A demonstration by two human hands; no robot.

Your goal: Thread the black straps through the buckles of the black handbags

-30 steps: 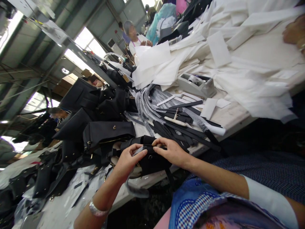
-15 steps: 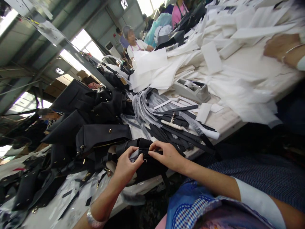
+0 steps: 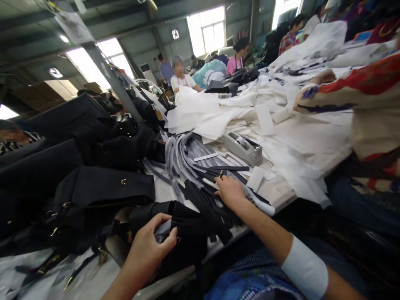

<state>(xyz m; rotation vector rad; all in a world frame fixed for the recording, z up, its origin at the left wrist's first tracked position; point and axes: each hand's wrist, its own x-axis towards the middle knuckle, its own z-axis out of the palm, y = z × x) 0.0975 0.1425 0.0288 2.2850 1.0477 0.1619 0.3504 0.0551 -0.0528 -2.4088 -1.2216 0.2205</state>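
Bag (image 3: 187, 223) is pinched by the fingers of the left hand (image 3: 146, 250). The right hand (image 3: 229, 191) lies on the straps (image 3: 200, 196), its grip unclear, and may drag loose ones off the counter (image 3: 279, 191).

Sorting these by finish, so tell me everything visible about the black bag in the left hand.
The black bag lies on its side at the near edge of the table: dark, leather-like, folded, a metal fitting by the thumb. The left hand grips it, pinching a grey slip against it; black straps lie against its far side.
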